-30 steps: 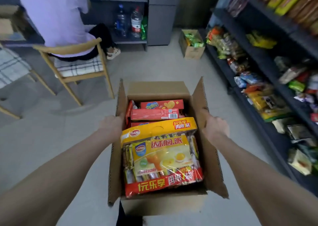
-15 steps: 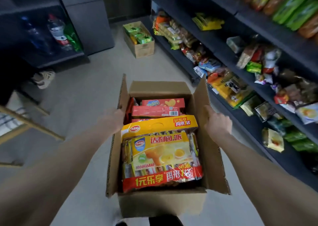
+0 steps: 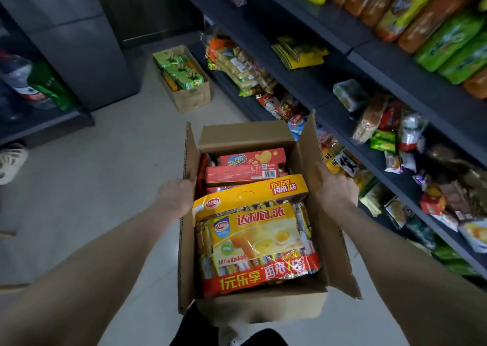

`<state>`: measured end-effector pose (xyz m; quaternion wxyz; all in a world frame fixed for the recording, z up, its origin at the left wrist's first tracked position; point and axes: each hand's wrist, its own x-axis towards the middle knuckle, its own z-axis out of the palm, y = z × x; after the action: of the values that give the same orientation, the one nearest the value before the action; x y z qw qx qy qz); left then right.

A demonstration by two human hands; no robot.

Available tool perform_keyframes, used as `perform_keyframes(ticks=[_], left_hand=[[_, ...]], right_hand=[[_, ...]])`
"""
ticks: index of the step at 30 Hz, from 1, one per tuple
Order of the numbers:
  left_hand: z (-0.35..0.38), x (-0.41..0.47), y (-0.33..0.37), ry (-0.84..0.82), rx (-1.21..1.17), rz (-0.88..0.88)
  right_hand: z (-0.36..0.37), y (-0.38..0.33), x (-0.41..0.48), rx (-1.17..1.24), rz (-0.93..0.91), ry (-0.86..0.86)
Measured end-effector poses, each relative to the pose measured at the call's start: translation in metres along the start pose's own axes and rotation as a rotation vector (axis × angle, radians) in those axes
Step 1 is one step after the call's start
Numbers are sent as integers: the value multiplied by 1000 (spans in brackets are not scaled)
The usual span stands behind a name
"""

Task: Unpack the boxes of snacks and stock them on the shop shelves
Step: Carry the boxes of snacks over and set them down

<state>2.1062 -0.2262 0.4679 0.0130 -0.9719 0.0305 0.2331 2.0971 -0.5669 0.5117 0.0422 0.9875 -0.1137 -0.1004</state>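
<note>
Box: the open cardboard box [image 3: 253, 308] is held off the floor, straight ahead of the body between both forearms. Its long axis runs away from the person and its flaps stand up.
Left hand: the left hand [image 3: 175, 196] grips the left wall, with the fingers curled over the edge into the box.
Right hand: the right hand [image 3: 333, 190] clasps the right flap with the thumb on its inner face. The other fingers are hidden behind the card.
Pack: a big yellow pack [image 3: 253, 229] lies flat on top at the near end, lengthwise along the box.
Cartons: red cartons [image 3: 242, 173] are stacked at the far end, partly under the pack.
Shelves: the shelves [image 3: 297, 82] lie to the right, just beside the right flap, and run off ahead and leftward. The right hand is the nearer one, so stocking likely means a turn or reach to that side.
Far box: a second box [image 3: 189, 99] of green cartons sits on the floor ahead, against the shelf foot.
Hidden: the box's underside and lower layers, and the floor beneath it, cannot be seen. The shelf goods are too jumbled to tell where the free spots are.
</note>
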Motion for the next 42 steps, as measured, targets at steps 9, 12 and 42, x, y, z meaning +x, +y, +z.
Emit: perform_keyframes(ticks=[9, 12, 42], left_hand=[[-14, 148, 58, -62, 67, -47], [-11, 182, 80, -76, 55, -89], [109, 356, 202, -281, -176, -346]], right_hand=[[38, 38, 157, 50, -15, -101], [65, 49, 215, 88, -70, -118], [237, 36, 483, -65, -428, -164]])
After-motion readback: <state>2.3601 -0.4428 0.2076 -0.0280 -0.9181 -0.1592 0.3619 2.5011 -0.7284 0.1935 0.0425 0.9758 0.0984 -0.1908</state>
